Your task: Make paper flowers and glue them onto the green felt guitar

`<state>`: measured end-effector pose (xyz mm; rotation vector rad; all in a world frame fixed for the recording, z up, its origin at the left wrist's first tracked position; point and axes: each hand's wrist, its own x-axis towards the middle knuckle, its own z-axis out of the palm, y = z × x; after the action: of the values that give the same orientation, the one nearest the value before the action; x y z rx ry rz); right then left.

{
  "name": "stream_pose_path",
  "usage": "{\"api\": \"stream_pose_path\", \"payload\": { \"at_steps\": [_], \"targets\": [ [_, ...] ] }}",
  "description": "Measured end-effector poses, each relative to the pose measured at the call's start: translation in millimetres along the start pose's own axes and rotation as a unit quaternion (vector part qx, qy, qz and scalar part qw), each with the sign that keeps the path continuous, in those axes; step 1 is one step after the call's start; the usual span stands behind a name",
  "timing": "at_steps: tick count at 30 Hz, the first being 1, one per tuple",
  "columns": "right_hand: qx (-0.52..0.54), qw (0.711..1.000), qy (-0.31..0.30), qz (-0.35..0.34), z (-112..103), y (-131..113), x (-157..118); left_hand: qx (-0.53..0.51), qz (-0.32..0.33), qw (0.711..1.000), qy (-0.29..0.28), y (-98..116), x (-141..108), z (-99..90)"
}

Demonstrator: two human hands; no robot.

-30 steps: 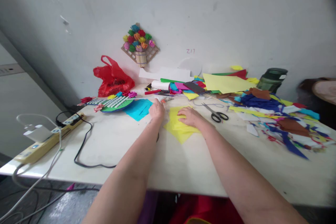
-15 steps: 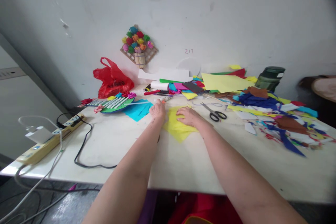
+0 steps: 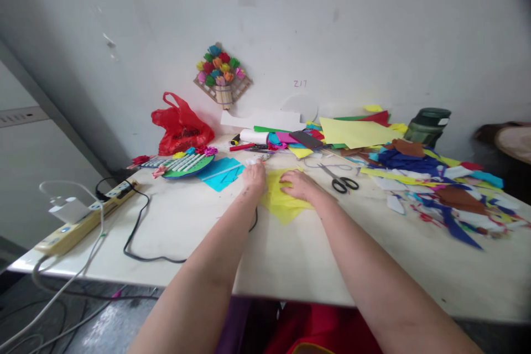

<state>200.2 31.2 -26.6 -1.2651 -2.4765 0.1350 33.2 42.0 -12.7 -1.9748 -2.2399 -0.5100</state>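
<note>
1. While the head view looks down on the white table (image 3: pixel 298 271), a red plastic bag (image 3: pixel 180 127) is seen standing near the wall, its contents hidden by its sides. On the wall, a small basket of sticks (image 3: pixel 224 97) is filled with colourful paper flowers (image 3: pixel 218 66). At the right, a green bottle (image 3: pixel 426 128) is topped by a dark lid; what is in it cannot be told.

2. The yellow paper (image 3: pixel 284 207) is laid flat in thin layers at the middle of the table, between and partly under the hands. One corner is pointed toward the near edge; which way its long axis runs cannot be told, as part of it is covered.

3. By the right hand (image 3: pixel 299 185), the yellow paper is touched from above, with the fingers bent and slightly spread.

4. The left hand (image 3: pixel 254 178) is held at the paper's left edge. Its fingers are reached forward, and a small white thing is seen at their tips; whether it is pinched cannot be told.

5. Blue paper (image 3: pixel 219 176) is crossed by a thin pale strip beside the left hand. The scissors (image 3: pixel 342 183) are placed to the right of the right hand, blades open, and coloured scraps (image 3: pixel 460 199) are heaped farther right.
</note>
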Motion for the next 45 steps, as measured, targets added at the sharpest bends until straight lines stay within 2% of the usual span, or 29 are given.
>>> {"api": "stream_pose_path", "payload": {
  "at_steps": [4, 11, 22, 26, 28, 29, 31, 33, 35, 38, 41, 45],
  "targets": [
    [-0.001, 1.0, 0.001, 0.003, -0.2, -0.1, -0.3, -0.004, -0.003, 1.0, -0.004, 0.9, -0.9, 0.7],
    [0.004, 1.0, -0.001, -0.002, 2.6, 2.7, 1.6, 0.012, -0.009, 1.0, 0.003, -9.8, 9.2, -1.8],
    [0.004, 1.0, -0.009, 0.009, -0.4, 1.7, 1.1, 0.07, 0.015, 0.997, -0.026, -51.4, 19.6, -0.4],
    [0.006, 1.0, -0.006, 0.007, 0.8, 3.4, 1.0, 0.068, 0.018, 0.997, -0.044, -60.2, 19.2, -9.0],
    [0.004, 1.0, 0.001, -0.004, 2.2, 5.1, 1.3, 0.063, -0.012, 0.998, -0.028, -55.6, 15.1, -15.0],
    [0.001, 1.0, 0.005, -0.01, 2.8, 6.0, 1.6, 0.055, -0.032, 0.998, 0.005, -50.0, 12.0, -17.4],
    [-0.006, 1.0, 0.015, -0.019, 3.0, 7.2, 2.2, 0.011, -0.022, 0.998, 0.06, -32.6, 3.8, -19.3],
    [-0.013, 1.0, 0.023, -0.018, 1.9, 7.5, 2.5, -0.067, -0.017, 0.994, 0.09, -8.9, -6.5, -16.4],
    [-0.016, 0.999, 0.027, -0.009, 0.0, 7.2, 2.3, -0.165, -0.04, 0.981, 0.098, 15.6, -18.1, -9.1],
    [-0.018, 0.999, 0.033, 0.011, -3.1, 6.0, 1.5, -0.244, -0.088, 0.964, 0.06, 38.7, -33.6, 5.4],
    [-0.029, 0.998, 0.033, 0.035, -5.6, 5.8, 0.7, -0.234, -0.08, 0.968, 0.031, 33.2, -39.2, 14.9],
    [-0.034, 0.998, 0.009, 0.046, -6.5, 8.9, 0.4, -0.216, -0.06, 0.974, -0.004, -5.1, -27.8, 15.9]
  ]
}}
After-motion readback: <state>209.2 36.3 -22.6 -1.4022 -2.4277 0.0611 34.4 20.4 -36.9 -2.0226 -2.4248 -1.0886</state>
